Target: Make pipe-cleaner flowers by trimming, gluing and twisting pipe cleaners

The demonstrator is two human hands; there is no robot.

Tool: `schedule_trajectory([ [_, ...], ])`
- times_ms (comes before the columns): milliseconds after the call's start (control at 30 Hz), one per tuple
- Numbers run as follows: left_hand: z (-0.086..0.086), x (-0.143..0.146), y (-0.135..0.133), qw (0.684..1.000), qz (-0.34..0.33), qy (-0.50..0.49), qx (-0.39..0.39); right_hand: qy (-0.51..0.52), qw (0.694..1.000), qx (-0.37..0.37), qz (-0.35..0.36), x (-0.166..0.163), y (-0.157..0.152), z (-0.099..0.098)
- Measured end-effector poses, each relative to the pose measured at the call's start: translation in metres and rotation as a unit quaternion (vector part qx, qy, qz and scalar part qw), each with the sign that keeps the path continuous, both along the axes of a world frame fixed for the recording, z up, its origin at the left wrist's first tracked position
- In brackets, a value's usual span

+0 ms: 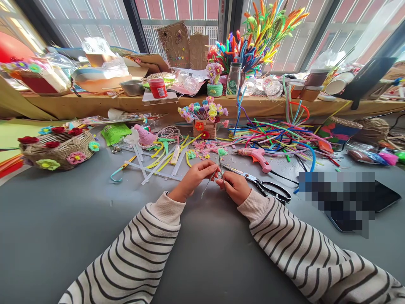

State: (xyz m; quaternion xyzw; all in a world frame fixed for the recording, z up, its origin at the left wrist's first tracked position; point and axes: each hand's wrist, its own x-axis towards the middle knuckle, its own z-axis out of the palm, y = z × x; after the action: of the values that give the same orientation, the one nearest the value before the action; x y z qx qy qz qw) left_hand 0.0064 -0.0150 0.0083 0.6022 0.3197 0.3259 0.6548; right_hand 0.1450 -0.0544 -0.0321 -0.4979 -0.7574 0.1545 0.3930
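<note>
My left hand (193,179) and my right hand (234,186) meet over the grey table (63,219), both pinched on a thin wire stem (210,182) topped by a small green pipe-cleaner flower (222,152). The stem runs between the fingertips of both hands, and a loose end slants down to the left. Scissors (262,184) lie just right of my right hand. A pink glue gun (256,157) rests beyond them.
A small basket of pipe-cleaner flowers (205,118) stands behind my hands. A woven basket with flowers (58,147) sits at the left. Loose pipe cleaners (281,137) sprawl at the right, glue sticks (158,164) at centre-left. A phone (384,196) lies at the right.
</note>
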Motion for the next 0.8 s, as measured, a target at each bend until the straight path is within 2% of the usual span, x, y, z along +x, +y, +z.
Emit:
schedule_trajectory([
  [367, -0.0009, -0.0005, 0.0003, 0.999, 0.002, 0.022, 0.048, 0.006, 1.0, -0.015, -0.002, 0.0, -0.0006, -0.0023],
  [800, -0.0026, -0.001, 0.0015, 1.0, 0.008, 0.011, 0.006, 0.018, 1.0, -0.005, 0.001, 0.0006, -0.0012, 0.0013],
])
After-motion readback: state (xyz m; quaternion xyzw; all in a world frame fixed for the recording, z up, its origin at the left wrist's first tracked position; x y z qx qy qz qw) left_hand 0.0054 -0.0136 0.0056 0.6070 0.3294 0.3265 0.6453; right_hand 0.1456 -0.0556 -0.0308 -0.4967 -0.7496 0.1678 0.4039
